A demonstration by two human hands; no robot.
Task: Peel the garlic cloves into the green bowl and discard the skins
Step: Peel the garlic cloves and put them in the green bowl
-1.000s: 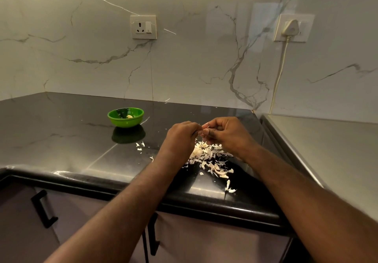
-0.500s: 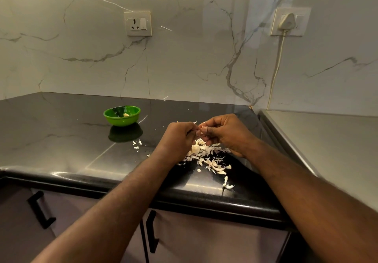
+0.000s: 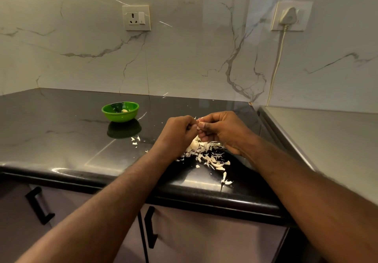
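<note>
- Dark glossy tabletop [image 3: 61, 140] in a corner, white marble wall [image 3: 184, 62] behind, brushed steel surface [image 3: 327, 140] off to the right of my fingers.
- Left hand [image 3: 178, 133] and right hand [image 3: 223, 129] meet above the tabletop, knuckles almost touching.
- Fingers of both hands are curled in and pinch one small garlic clove [image 3: 198, 127] between the tips. Only a white bit of it shows.
- Pile of garlic skins [image 3: 206, 152] on the tabletop right under my fingers, spreading toward me.
- A few loose flakes [image 3: 135, 140] lie left of my left hand. One more scrap [image 3: 226, 179] sits near the front edge, my side of the pile.
- Green bowl [image 3: 120, 117] is upright, well to the left of my fingers and a bit farther back, with a pale peeled clove [image 3: 124, 110] inside.
- Wall socket [image 3: 136, 18] is up high beyond the bowl. A white plug [image 3: 288, 16] is up right, its cord [image 3: 276, 68] dropping behind the steel surface.
- Black cabinet handles [image 3: 150, 228] are below the tabletop edge, under my forearms.
</note>
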